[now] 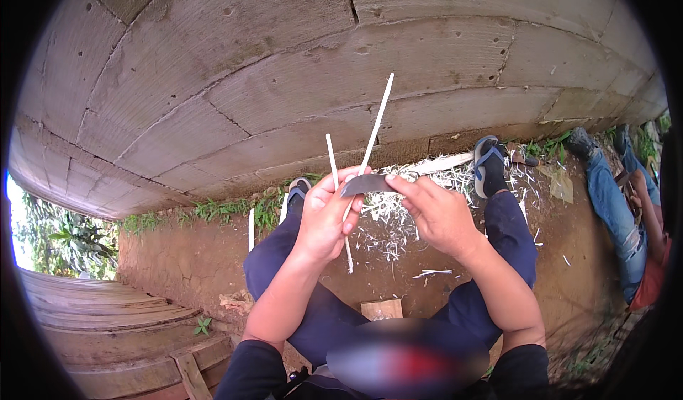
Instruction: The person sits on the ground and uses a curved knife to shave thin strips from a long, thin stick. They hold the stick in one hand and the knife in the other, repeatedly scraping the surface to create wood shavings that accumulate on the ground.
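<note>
From the head camera, you look mid-shave: your left hand grips two thin white sticks, fingers closed round them, while your right hand pinches the knife blade across them. The next stroke needs a shallow, steady blade angle — shavings litter the soil, and another person's leg lies at right.
</note>
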Tool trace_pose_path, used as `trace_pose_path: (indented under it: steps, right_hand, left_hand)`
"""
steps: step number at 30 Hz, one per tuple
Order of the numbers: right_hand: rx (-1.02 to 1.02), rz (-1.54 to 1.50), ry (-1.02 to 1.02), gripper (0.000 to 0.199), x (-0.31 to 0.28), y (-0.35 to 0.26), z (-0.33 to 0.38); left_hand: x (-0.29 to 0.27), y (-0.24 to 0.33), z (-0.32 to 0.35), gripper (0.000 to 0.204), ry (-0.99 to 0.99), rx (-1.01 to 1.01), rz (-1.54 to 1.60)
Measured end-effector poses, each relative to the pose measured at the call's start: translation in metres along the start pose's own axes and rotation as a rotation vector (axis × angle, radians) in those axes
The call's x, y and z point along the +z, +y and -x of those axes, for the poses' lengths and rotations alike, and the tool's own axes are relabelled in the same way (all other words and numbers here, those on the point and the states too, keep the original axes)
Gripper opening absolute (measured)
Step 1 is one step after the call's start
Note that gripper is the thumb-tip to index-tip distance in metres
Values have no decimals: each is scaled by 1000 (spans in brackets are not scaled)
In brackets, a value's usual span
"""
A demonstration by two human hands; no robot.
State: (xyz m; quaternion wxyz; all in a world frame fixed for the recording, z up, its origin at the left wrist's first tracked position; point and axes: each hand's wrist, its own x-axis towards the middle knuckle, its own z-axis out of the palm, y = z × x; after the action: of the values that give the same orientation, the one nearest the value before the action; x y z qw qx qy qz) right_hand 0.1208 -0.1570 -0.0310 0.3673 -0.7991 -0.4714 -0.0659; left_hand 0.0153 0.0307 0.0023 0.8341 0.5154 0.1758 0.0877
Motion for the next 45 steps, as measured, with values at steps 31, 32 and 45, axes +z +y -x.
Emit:
trace_pose_path:
  steps: [31, 32, 45]
  right_hand:
    - [-21, 176, 161, 63, 8, -14, 3]
    - [115, 192, 196, 64, 7, -14, 3]
    - [86, 180, 237, 63, 12, -9, 0]
  left_hand:
    - [11, -5, 5, 21, 52, 22, 2]
    - [11, -5, 6, 19, 27, 21, 89]
    - [12, -6, 6, 20, 69, 24, -42]
